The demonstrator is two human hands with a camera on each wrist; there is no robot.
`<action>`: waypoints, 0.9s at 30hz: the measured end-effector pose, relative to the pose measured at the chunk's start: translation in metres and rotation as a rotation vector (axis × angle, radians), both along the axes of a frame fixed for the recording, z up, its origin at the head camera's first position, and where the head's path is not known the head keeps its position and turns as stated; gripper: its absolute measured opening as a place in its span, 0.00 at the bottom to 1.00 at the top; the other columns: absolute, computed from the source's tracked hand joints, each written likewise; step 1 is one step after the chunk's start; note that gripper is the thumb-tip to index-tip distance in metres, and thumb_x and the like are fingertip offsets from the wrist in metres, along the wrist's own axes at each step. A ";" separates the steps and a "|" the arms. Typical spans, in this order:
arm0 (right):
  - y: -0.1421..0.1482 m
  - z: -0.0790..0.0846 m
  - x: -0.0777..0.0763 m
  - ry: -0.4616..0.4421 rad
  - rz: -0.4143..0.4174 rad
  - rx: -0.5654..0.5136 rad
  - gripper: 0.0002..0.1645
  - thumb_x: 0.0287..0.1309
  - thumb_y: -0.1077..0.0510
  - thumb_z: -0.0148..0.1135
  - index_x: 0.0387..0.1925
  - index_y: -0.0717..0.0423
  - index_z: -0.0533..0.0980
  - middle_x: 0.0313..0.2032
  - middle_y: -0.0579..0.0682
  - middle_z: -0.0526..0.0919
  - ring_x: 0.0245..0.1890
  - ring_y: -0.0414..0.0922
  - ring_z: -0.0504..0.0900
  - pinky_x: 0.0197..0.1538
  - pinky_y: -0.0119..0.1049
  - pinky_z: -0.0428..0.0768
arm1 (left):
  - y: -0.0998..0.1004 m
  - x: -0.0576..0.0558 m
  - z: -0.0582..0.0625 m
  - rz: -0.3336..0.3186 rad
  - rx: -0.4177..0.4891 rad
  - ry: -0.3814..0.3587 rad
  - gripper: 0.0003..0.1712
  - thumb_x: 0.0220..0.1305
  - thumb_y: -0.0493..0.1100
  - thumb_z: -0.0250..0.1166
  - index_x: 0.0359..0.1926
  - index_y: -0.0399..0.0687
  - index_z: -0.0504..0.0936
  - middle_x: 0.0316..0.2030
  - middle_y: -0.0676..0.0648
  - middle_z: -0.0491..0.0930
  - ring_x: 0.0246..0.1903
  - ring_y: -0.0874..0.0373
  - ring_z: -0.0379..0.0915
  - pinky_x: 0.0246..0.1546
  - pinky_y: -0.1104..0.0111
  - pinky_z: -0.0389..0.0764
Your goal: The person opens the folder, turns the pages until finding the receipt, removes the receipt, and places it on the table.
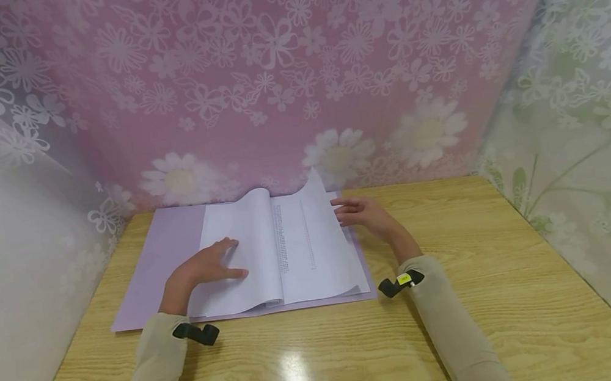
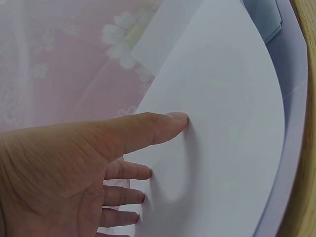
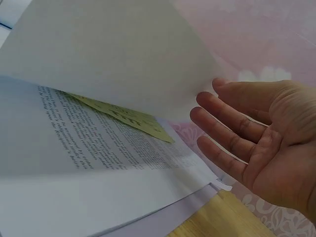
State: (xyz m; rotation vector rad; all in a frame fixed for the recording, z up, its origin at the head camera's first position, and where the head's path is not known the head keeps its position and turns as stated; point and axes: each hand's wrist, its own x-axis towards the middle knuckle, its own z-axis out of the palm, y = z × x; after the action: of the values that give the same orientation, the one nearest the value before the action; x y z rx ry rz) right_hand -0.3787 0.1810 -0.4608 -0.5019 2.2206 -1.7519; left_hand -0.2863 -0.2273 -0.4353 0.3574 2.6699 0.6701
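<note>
A lilac folder [image 1: 169,243] lies spread on the table, with white paper sheets in it. My left hand [image 1: 205,267] reaches over the curved left-hand sheets [image 1: 249,233], thumb and fingers spread, fingertips on the blank paper [image 2: 232,98]. On the right side a sheet [image 1: 317,232] stands lifted, its far corner curling up. My right hand [image 1: 363,212] is at that sheet's outer edge, fingers nearly straight, fingertips at the raised paper [image 3: 113,54]. Under it, in the right wrist view, a yellow note [image 3: 128,121] with handwriting lies on a printed page [image 3: 69,138].
The wood-grain table [image 1: 462,322] extends in front of the folder and to its right. A pink flowered backdrop [image 1: 274,95] rises close behind the folder. Patterned side panels [image 1: 583,145] stand at left and right. Each wrist wears a black camera mount [image 1: 194,333].
</note>
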 end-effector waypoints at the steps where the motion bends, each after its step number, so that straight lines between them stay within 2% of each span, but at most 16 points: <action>1: -0.001 0.000 0.000 0.001 0.003 0.009 0.26 0.67 0.62 0.65 0.66 0.57 0.76 0.56 0.62 0.84 0.49 0.41 0.87 0.56 0.35 0.85 | 0.000 0.000 0.000 0.001 0.002 0.002 0.56 0.61 0.63 0.70 0.78 0.37 0.57 0.79 0.30 0.47 0.79 0.32 0.42 0.76 0.39 0.52; 4: -0.006 -0.001 0.001 0.019 0.016 0.038 0.27 0.67 0.61 0.66 0.66 0.57 0.75 0.58 0.62 0.83 0.53 0.44 0.86 0.57 0.34 0.84 | -0.001 0.000 -0.001 -0.001 0.006 0.006 0.57 0.61 0.64 0.70 0.78 0.37 0.57 0.79 0.30 0.47 0.79 0.32 0.42 0.76 0.39 0.52; 10: -0.016 -0.001 0.005 0.067 0.057 0.098 0.29 0.67 0.55 0.66 0.68 0.52 0.74 0.64 0.56 0.80 0.63 0.51 0.81 0.64 0.45 0.80 | -0.002 0.001 0.000 0.000 0.011 0.010 0.56 0.61 0.64 0.70 0.78 0.37 0.57 0.79 0.30 0.47 0.79 0.32 0.42 0.76 0.39 0.53; 17: -0.030 -0.003 0.008 0.042 0.135 0.096 0.41 0.66 0.50 0.68 0.76 0.45 0.64 0.73 0.52 0.71 0.72 0.54 0.71 0.69 0.53 0.75 | -0.002 0.004 0.004 -0.011 0.010 0.015 0.56 0.62 0.63 0.70 0.78 0.36 0.57 0.79 0.30 0.47 0.79 0.32 0.42 0.76 0.39 0.52; 20: -0.038 -0.005 0.009 0.049 0.172 0.114 0.43 0.66 0.49 0.68 0.77 0.42 0.62 0.74 0.53 0.68 0.74 0.55 0.69 0.70 0.53 0.74 | -0.002 0.004 0.005 -0.017 0.002 0.020 0.56 0.62 0.63 0.70 0.78 0.36 0.57 0.79 0.29 0.48 0.78 0.32 0.43 0.76 0.38 0.53; 24: -0.051 -0.006 0.014 0.065 0.212 0.106 0.41 0.66 0.50 0.68 0.76 0.37 0.63 0.74 0.54 0.68 0.72 0.56 0.71 0.71 0.53 0.73 | -0.003 0.004 0.005 -0.016 -0.001 0.026 0.56 0.62 0.64 0.70 0.78 0.37 0.58 0.79 0.30 0.48 0.78 0.32 0.43 0.76 0.39 0.54; 27: -0.061 -0.006 0.018 0.079 0.232 0.084 0.40 0.67 0.52 0.67 0.76 0.38 0.63 0.74 0.55 0.68 0.70 0.57 0.73 0.71 0.54 0.73 | -0.004 0.002 0.004 -0.011 0.009 0.029 0.56 0.61 0.63 0.70 0.78 0.37 0.58 0.79 0.30 0.49 0.78 0.33 0.44 0.76 0.40 0.54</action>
State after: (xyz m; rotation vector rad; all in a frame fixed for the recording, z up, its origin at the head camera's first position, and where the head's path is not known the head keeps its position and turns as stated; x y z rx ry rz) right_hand -0.3605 0.1203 -0.4663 -0.7871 2.1764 -1.5393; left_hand -0.2842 -0.2315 -0.4312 0.3869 2.6910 0.6788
